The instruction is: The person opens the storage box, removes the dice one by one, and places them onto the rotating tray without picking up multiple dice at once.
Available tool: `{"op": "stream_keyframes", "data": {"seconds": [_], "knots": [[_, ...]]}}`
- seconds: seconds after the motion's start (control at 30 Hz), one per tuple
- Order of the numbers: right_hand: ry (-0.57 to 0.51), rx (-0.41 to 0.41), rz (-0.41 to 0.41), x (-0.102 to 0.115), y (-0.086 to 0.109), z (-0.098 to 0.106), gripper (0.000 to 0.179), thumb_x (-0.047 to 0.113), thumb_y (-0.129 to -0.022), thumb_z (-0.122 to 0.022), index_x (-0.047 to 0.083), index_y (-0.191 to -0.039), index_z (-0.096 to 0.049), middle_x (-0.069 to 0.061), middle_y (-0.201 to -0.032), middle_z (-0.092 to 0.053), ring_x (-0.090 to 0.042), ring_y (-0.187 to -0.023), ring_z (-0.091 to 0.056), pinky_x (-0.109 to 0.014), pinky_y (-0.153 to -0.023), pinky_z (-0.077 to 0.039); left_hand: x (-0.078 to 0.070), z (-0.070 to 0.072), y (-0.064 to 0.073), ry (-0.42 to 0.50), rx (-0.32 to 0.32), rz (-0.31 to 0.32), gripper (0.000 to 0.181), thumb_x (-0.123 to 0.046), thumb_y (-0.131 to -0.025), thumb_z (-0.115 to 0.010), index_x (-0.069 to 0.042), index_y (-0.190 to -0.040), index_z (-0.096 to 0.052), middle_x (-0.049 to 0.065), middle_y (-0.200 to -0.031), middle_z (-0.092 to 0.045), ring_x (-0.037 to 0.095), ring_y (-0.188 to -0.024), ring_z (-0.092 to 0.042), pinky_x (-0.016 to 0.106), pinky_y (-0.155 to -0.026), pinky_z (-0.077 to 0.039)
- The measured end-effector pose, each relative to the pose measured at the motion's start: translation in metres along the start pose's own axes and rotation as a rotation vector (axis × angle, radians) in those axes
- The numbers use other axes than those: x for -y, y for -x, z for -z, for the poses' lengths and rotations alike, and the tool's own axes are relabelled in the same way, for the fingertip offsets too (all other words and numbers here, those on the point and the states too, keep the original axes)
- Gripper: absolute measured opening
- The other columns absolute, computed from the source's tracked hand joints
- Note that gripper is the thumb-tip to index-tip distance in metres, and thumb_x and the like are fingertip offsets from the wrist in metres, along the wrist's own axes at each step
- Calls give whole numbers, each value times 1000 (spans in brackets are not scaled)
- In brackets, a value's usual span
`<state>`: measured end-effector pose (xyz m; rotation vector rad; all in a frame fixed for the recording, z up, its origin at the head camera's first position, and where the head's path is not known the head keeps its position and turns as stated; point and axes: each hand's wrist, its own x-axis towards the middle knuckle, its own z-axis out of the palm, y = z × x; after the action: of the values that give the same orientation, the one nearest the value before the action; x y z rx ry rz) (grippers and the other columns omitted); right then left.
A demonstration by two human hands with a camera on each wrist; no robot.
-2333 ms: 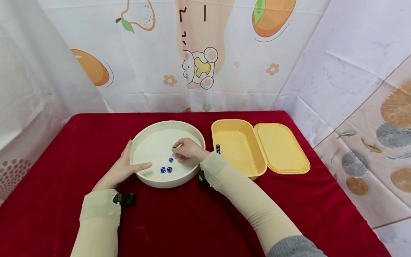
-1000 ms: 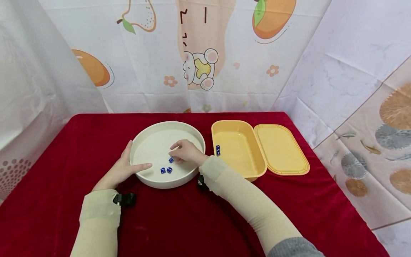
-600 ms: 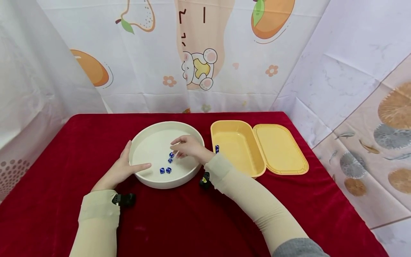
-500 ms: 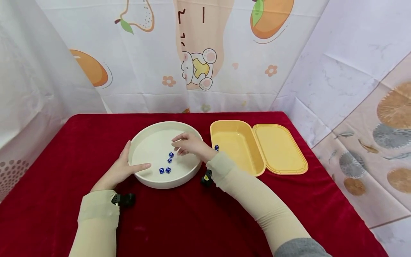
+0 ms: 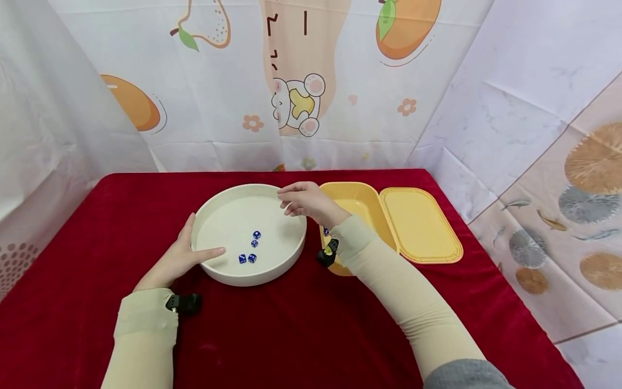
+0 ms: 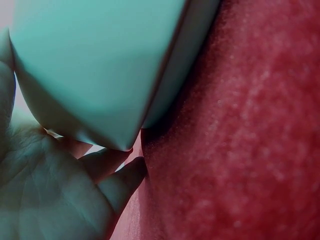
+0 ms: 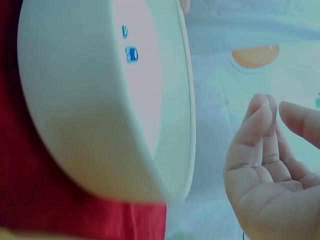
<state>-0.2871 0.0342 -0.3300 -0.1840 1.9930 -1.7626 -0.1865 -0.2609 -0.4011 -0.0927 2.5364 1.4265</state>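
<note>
A round off-white tray [image 5: 228, 216] holds several blue dice with white pips [image 5: 252, 258], lying loose on its floor. My left hand [image 5: 177, 259] grips the tray's left side, thumb over the rim and fingers against the outer wall; the left wrist view shows the palm and fingers beside the tray [image 6: 100, 65]. Above the tray's right rim hovers my right hand [image 5: 311, 204], its fingers loosely bent. In the right wrist view a gap shows between thumb and fingertips of that hand [image 7: 270, 195], with nothing held.
A yellow rectangular box [image 5: 362, 208] stands right of the tray, with a blue die [image 5: 326, 231] at its left wall, partly hidden by the right wrist. Its yellow lid [image 5: 421, 224] lies to the right. Red cloth [image 5: 272, 329] covers the table; printed curtains hang behind.
My right hand has let go of a blue die beside the others in the tray, then risen and moved right and away to the rim. The left hand stays on the tray.
</note>
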Motion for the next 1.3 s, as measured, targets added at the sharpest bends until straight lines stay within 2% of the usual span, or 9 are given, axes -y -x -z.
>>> {"op": "stream_keyframes", "data": {"seconds": [0.1, 0.33, 0.5, 0.63, 0.8, 0.9, 1.17, 1.3], "knots": [[-8, -18, 1, 1, -1, 12, 32, 11, -96, -64, -5, -123, -63, -6, -79, -65, -13, -62, -61, -19, -61, -55, -1, 1, 1, -7, 2, 2, 127, -47, -83, -76, -19, -154, 26, 16, -165, 17, 45, -152, 3, 71, -116, -9], [4, -68, -22, 3, 2, 39, 30, 14, -96, -65, -1, -122, -65, -14, -90, -67, -12, -62, -63, -18, -61, -55, -2, 2, 2, -15, 0, 6, 127, -48, -83, -76, -20, -154, 26, 15, -165, 17, 45, -152, 3, 72, -116, -10], [-12, -75, -29, -4, 2, 52, 32, 12, -97, -62, -4, -125, -62, -7, -81, -65, -11, -61, -62, -18, -62, -54, -1, 2, 2, -11, -3, 15, 128, -49, -82, -76, -21, -154, 26, 17, -165, 16, 45, -151, 2, 71, -116, -11], [-45, -57, -40, -12, 1, 63, 29, 11, -98, -61, -4, -123, -60, -5, -80, -65, -11, -64, -62, -19, -64, -54, 0, 1, 2, -9, -5, 14, 129, -49, -82, -76, -20, -154, 26, 17, -165, 15, 45, -152, 2, 71, -116, -11], [-47, 2, -56, -24, 0, 77, 19, 11, -99, -58, -2, -113, -59, -3, -81, -64, -12, -65, -62, -21, -67, -54, -1, 1, 2, -6, -6, 14, 128, -48, -82, -76, -21, -154, 26, 16, -165, 16, 44, -152, 3, 71, -116, -10], [-44, 10, -82, -32, -2, 85, 16, 11, -100, -57, -1, -111, -58, -3, -82, -63, -12, -66, -62, -22, -68, -54, -2, 1, 1, -3, -5, 9, 127, -47, -83, -76, -20, -154, 26, 16, -165, 16, 44, -152, 3, 71, -116, -10], [-20, 4, -149, -49, -6, 97, 32, 12, -100, -56, -7, -127, -54, -4, -86, -64, -11, -70, -64, -19, -69, -54, -2, 0, 1, 10, -6, -2, 127, -45, -83, -77, -19, -155, 25, 14, -166, 16, 43, -152, 3, 70, -117, -9], [-18, 7, -169, -56, -7, 100, 33, 10, -100, -57, -8, -127, -54, -5, -85, -64, -11, -69, -64, -19, -70, -55, -1, -1, 1, 10, -5, 11, 128, -46, -83, -77, -20, -155, 25, 15, -166, 16, 42, -152, 3, 70, -117, -9]]}}
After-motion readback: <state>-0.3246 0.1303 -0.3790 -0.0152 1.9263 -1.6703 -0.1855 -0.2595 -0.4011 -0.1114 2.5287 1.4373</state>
